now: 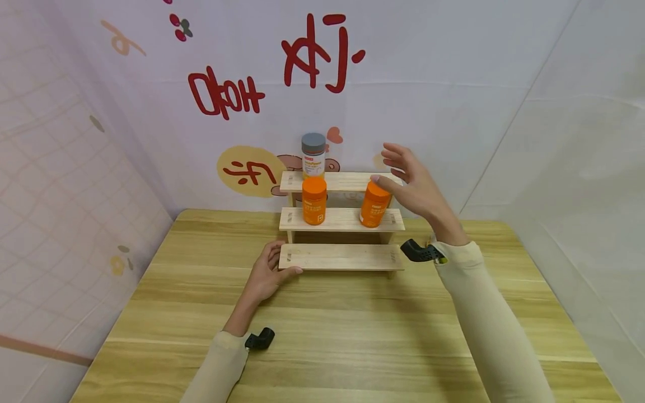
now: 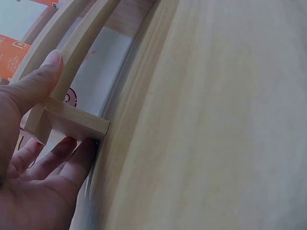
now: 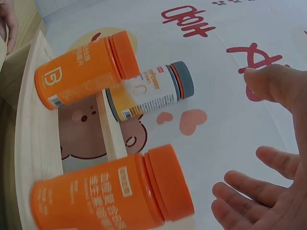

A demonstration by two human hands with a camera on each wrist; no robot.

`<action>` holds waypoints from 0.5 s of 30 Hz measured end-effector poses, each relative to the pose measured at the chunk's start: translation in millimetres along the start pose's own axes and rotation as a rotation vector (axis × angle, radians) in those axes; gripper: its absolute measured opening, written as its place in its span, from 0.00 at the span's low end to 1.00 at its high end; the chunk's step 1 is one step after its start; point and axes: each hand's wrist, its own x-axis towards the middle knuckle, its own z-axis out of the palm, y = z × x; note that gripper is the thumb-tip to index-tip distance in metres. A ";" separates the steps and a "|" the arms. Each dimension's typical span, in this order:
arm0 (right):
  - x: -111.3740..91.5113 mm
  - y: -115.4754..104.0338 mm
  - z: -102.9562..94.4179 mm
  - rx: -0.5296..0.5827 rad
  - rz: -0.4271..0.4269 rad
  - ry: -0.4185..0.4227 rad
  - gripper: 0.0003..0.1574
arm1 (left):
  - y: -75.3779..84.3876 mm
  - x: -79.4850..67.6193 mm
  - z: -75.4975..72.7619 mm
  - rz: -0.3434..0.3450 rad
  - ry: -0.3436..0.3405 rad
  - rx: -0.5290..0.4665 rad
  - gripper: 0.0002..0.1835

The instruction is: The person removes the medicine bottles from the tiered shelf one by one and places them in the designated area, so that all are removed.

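Note:
A three-tier wooden step rack (image 1: 342, 256) stands on the table. My left hand (image 1: 267, 274) grips its lowest tier at the left end, the thumb on the front edge and the fingers against the side leg (image 2: 76, 120). On the middle tier stand two orange bottles, a left bottle (image 1: 314, 204) and a right bottle (image 1: 374, 210). A bottle with a grey lid (image 1: 313, 157) is on the top tier at the left. My right hand (image 1: 410, 182), fingers spread, hovers by the right bottle's lid. The right wrist view shows a gap between this hand (image 3: 273, 187) and the lid (image 3: 169, 182).
A white wall sheet (image 1: 428, 61) with red characters and cartoon prints rises behind the rack. More sheeting hangs at the left (image 1: 45, 168) and right (image 1: 569, 168). The wood-grain tabletop (image 1: 342, 341) extends in front of the rack.

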 end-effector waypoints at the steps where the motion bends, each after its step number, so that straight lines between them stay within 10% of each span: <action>1: 2.3 -1.7 1.6 0.004 0.008 -0.008 0.48 | 0.1 0.0 -0.1 0.001 0.001 0.000 0.50; 15: 36.1 -13.7 17.9 0.016 0.049 -0.075 0.49 | -1.7 -0.2 -0.4 0.010 0.005 0.017 0.50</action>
